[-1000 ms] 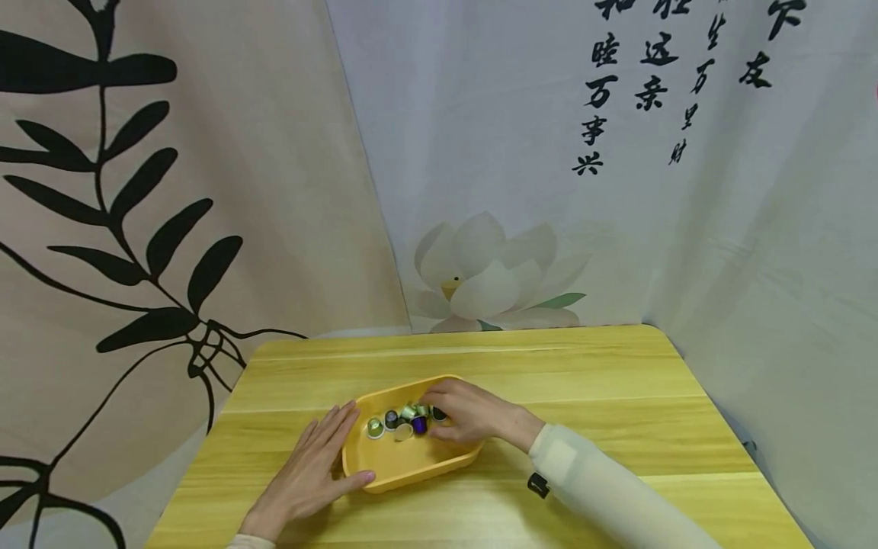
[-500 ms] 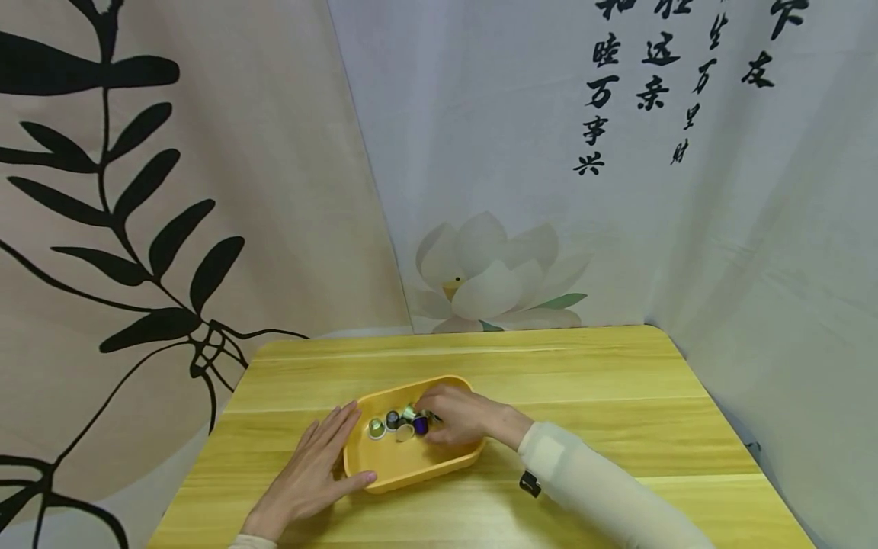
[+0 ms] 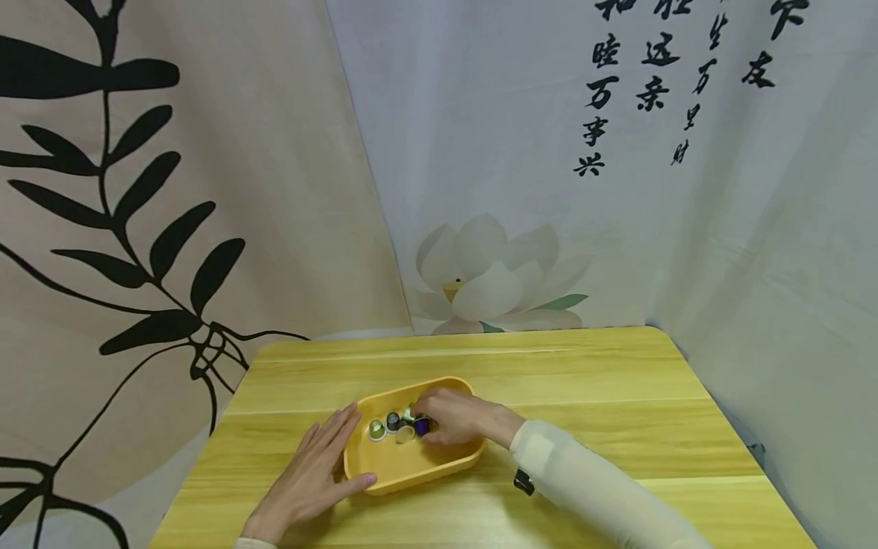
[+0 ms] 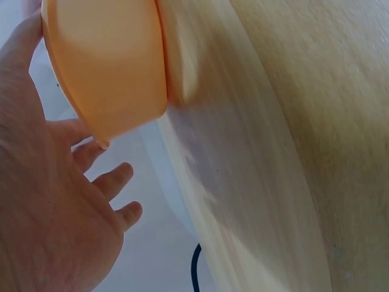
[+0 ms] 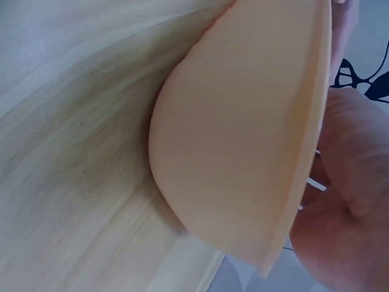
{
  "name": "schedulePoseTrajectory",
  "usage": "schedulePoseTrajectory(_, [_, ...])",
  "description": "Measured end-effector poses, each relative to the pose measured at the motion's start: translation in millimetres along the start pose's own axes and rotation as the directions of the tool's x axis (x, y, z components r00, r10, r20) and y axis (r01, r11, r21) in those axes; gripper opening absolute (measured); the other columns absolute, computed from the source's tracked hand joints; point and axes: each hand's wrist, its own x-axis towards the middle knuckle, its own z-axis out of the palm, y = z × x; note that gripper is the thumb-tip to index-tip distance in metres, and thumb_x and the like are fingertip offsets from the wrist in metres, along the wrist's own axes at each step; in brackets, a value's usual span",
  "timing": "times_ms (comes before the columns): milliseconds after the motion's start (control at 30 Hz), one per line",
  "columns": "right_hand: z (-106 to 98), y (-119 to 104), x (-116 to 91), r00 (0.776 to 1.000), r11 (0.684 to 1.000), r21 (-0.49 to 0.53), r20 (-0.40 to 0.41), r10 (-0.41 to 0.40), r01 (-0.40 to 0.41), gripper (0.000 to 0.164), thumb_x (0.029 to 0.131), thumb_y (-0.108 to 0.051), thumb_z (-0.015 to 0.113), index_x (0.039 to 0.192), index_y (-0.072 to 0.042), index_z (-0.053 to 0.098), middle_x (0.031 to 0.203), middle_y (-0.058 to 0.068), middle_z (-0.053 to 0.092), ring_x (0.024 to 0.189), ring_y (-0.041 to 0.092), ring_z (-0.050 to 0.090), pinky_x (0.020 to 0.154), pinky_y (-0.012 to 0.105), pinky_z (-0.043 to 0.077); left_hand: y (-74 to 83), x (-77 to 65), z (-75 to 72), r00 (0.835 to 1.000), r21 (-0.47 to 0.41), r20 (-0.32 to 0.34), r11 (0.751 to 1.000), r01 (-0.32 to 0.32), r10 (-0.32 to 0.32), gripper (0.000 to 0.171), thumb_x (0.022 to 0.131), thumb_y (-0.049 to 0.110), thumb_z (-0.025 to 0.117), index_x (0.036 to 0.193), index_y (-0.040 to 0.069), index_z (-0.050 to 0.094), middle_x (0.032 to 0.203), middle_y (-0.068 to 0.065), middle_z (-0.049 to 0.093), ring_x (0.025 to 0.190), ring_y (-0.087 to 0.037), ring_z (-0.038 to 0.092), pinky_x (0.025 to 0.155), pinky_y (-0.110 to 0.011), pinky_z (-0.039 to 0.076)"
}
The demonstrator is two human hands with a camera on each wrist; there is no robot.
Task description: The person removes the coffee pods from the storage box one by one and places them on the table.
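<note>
A yellow tray (image 3: pixel 384 482) lies on the table with several coffee capsules in it. Among them are a gold-green one (image 3: pixel 376 430), a dark one (image 3: pixel 392 422), a purple one (image 3: pixel 421 426) and one showing its pale lid (image 3: pixel 405 434). My left hand (image 3: pixel 305 467) rests against the tray's left end, fingers straight and thumb at the front rim. Over the tray's right part, my right hand (image 3: pixel 453 415) reaches in with bent fingers, touching the capsule group from the right. Its palm side is hidden, and the tray wall (image 5: pixel 237 134) blocks the right wrist view of the fingertips.
The wooden table (image 3: pixel 583 381) extends around the tray on all sides. Behind it hang printed curtains (image 3: pixel 274 191). A small black object (image 3: pixel 523 482) sits at the right wrist. In the left wrist view, a dark cable (image 4: pixel 195 267) shows below the table edge.
My right hand and forearm have shifted slightly left inside the tray, covering a dark capsule and some green ones that showed before. The left hand and tray stay put.
</note>
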Motion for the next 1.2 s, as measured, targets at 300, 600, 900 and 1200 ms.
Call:
schedulePoseTrajectory(300, [5.2,-0.9,2.4,1.0,1.0,-0.031,0.016,-0.005,0.005,0.031,0.101,-0.025,0.087,0.13,-0.019,0.082,0.129,-0.005,0.081,0.111,0.002,0.071,0.098,0.018,0.06,-1.0,-0.8,1.4,1.0,0.001,-0.001,1.0,-0.002,0.002,0.109,0.095,0.072,0.079,0.177,0.013,0.038,0.188,-0.006,0.031,0.17,-0.043,0.039,0.135,-0.078,0.026])
schedulePoseTrajectory(600, [10.3,-0.5,2.5,0.999,0.999,-0.032,0.048,-0.007,0.008,0.037,0.101,-0.023,0.086,0.138,-0.02,0.081,0.135,-0.006,0.082,0.118,0.003,0.074,0.102,0.018,0.061,-1.5,-0.8,1.3,1.0,-0.003,0.005,1.0,0.002,-0.002,0.109,0.096,0.073,0.078,0.178,0.014,0.036,0.189,-0.005,0.029,0.17,-0.043,0.039,0.136,-0.078,0.025])
schedulePoseTrajectory(900, [10.2,-1.5,3.3,0.998,0.999,-0.033,0.057,-0.012,0.014,0.035,0.099,-0.02,0.088,0.133,-0.019,0.082,0.13,-0.008,0.083,0.103,-0.003,0.07,0.088,0.012,0.058,-0.7,-0.2,0.2,1.0,0.004,0.005,1.0,-0.011,0.011,0.11,0.097,0.072,0.077,0.178,0.012,0.035,0.189,-0.006,0.028,0.171,-0.042,0.037,0.135,-0.078,0.026])
schedulePoseTrajectory(1200, [7.5,-5.0,1.2,0.998,0.999,-0.037,0.066,-0.017,0.02,0.038,0.099,-0.018,0.087,0.137,-0.017,0.081,0.134,-0.006,0.083,0.106,-0.002,0.072,0.088,0.012,0.059,-1.0,-0.9,-0.1,1.0,0.001,0.001,1.0,-0.015,0.015,0.109,0.097,0.071,0.078,0.178,0.012,0.036,0.189,-0.006,0.029,0.171,-0.041,0.037,0.135,-0.079,0.026])
